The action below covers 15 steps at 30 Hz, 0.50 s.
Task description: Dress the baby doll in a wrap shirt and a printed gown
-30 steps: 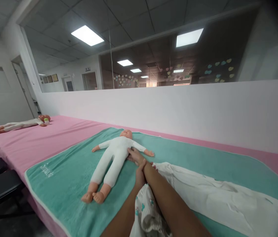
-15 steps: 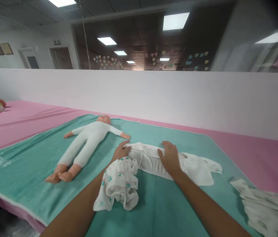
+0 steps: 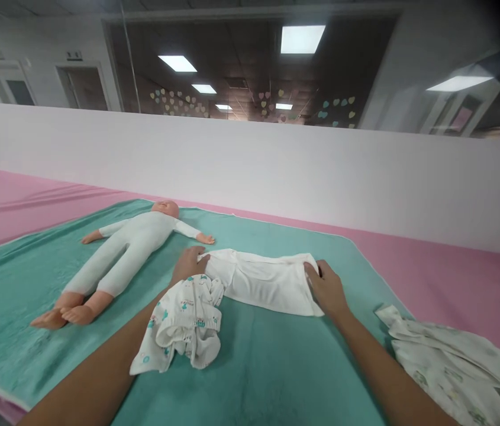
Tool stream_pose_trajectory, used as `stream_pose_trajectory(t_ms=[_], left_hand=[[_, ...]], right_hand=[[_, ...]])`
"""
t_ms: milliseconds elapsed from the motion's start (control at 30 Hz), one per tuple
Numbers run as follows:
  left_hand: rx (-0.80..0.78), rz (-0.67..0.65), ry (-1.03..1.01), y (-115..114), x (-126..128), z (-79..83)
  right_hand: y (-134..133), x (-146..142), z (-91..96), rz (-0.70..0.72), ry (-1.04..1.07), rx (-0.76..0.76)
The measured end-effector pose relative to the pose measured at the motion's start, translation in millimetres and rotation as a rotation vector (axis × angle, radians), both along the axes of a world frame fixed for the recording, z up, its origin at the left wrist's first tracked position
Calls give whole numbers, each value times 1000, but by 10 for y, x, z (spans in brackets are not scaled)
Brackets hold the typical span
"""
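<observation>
A white baby garment [image 3: 263, 281] lies stretched sideways on the green towel [image 3: 267, 367], its right end now a straight folded edge. My left hand [image 3: 189, 265] is closed on its left end. My right hand [image 3: 328, 289] grips the right edge, with the thumb over the cloth. A bunched, printed part of the cloth [image 3: 183, 325] with small teal figures rests over my left forearm; it seems to join the white part, but the join is unclear. Left of my hands a baby doll [image 3: 136, 236] in a white bodysuit lies on its back, arms spread.
At the right, a crumpled pale cloth with green print [image 3: 449, 361] lies over the towel's edge. Pink sheeting [image 3: 418, 266] shows around the towel. A low white wall [image 3: 250, 165] runs along the far side, with glass above it.
The right end of the garment, with its printed sleeve, has been folded out of sight. My right hand has gone from lying open on the cloth to gripping its edge. The view has swung right.
</observation>
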<state>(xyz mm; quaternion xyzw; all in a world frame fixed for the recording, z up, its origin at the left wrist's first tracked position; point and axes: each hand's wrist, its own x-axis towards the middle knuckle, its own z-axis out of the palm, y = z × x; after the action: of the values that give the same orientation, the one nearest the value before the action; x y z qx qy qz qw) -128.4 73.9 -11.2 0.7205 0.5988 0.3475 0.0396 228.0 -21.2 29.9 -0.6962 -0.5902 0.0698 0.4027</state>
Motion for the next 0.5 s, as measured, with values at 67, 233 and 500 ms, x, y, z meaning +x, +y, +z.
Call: stream_pose_trajectory(t_ms=[67,233,500], left_hand=[[66,-6,-114,-104,85,65],[33,-98,-387,-291,232,160],[-253,-333,-1048,-419,297,328]], right_hand=[[-177,-375,89,127,222,88],[-676,-1369,21,861,36,93],[-607,-1765,-206,788,-278,76]])
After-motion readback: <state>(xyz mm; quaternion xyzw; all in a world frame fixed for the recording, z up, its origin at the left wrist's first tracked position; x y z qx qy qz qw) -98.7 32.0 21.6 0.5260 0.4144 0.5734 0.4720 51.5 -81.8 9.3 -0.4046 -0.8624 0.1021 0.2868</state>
